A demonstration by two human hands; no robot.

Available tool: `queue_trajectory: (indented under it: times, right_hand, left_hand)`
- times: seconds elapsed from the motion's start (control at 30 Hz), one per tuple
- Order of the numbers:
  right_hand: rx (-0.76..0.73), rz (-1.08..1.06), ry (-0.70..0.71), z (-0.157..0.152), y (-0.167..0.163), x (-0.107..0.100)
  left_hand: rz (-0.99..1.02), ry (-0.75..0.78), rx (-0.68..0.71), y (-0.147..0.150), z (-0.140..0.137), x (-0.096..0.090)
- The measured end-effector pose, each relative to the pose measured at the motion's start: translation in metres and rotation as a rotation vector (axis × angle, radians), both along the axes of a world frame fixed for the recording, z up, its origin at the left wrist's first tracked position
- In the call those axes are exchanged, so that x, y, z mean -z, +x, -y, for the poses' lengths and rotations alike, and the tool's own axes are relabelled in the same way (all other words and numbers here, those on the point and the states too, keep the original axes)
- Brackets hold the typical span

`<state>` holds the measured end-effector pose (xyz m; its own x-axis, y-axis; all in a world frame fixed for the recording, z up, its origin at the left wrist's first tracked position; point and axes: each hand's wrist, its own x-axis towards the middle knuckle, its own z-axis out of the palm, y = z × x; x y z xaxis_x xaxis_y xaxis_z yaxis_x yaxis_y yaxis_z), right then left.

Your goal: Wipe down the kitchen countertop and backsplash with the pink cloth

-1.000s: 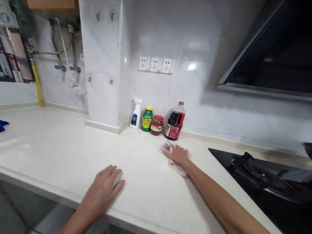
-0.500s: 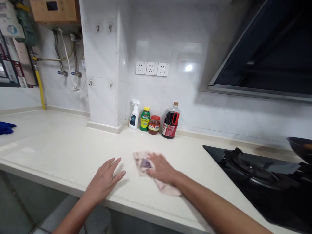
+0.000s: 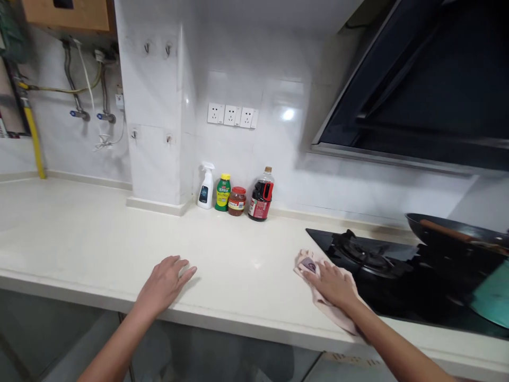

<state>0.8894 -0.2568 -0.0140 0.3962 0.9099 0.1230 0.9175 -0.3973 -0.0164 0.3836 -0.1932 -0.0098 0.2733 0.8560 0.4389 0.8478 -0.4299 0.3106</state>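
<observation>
The pale pink cloth (image 3: 333,312) is, in the head view, on the white counter (image 3: 222,297), at the left side of the black cooktop (image 3: 382,302). The right hand (image 3: 333,282) holds it there, palm and fingers laid over it, so its middle is hidden from us; a purple patch shows beside the thumb. How the fingers grip underneath we cannot see, and whether the cloth touches the cooktop's edge we cannot tell.

The left hand (image 3: 164,281) is above the front part of the counter, palm down, its fingers loosely spread and nothing visible in them. Whether its fingertips touch the surface is not clear to us. Both forearms are cut off by the lower border.

By the wall we see a white spray bottle (image 3: 205,190), a green bottle (image 3: 223,195), a red-lidded jar (image 3: 237,202) and a dark bottle (image 3: 260,197); their small labels we cannot read. At the right, a dark pan (image 3: 441,241) hides part of the cooktop, and a turquoise object (image 3: 495,297) is cut by the border, so we cannot name it. The range hood (image 3: 417,95) is also cut off.
</observation>
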Motion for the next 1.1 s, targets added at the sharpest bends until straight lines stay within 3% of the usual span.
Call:
queue_trajectory:
  times: [0.07, 0.13, 0.33, 0.43, 0.5, 0.6, 0.7, 0.8, 0.9, 1.0, 1.1]
  right_hand:
    - [0.011, -0.039, -0.045, 0.002, -0.041, -0.007]
    - [-0.074, -0.099, -0.101, 0.002, -0.093, -0.019]
    - [-0.623, -0.290, -0.140, 0.011, -0.248, -0.054]
    - [-0.874, -0.317, -0.096, 0.024, -0.286, -0.053]
    - [-0.993, -0.292, -0.019, 0.035, -0.290, -0.047]
    - [-1.031, -0.250, 0.101, 0.054, -0.265, -0.032]
    - [-0.859, -0.209, 0.120, 0.073, -0.210, -0.014]
    - [-0.621, -0.097, 0.097, 0.095, -0.132, 0.007]
    - [-0.437, 0.053, 0.190, 0.125, -0.036, 0.031]
    - [-0.330, 0.170, 0.289, 0.155, 0.054, 0.055]
    - [-0.310, 0.214, 0.399, 0.175, 0.103, 0.070]
  left_hand:
    - [0.007, 0.007, 0.001, 0.001, 0.000, -0.002]
    - [0.018, -0.002, -0.002, 0.002, 0.001, -0.004]
    - [0.096, -0.062, 0.029, -0.001, 0.002, -0.012]
    - [0.149, -0.105, 0.017, -0.005, -0.001, -0.014]
    - [0.166, -0.117, -0.005, -0.007, -0.004, -0.014]
    - [0.146, -0.119, -0.016, -0.008, -0.007, -0.013]
    - [0.081, -0.135, -0.036, -0.008, -0.006, -0.014]
    - [0.027, -0.122, -0.024, -0.006, -0.002, -0.017]
    - [0.008, -0.092, -0.002, -0.003, 0.002, -0.020]
    - [0.005, -0.122, -0.014, -0.001, 0.003, -0.021]
    - [0.006, -0.152, -0.007, 0.001, 0.003, -0.020]
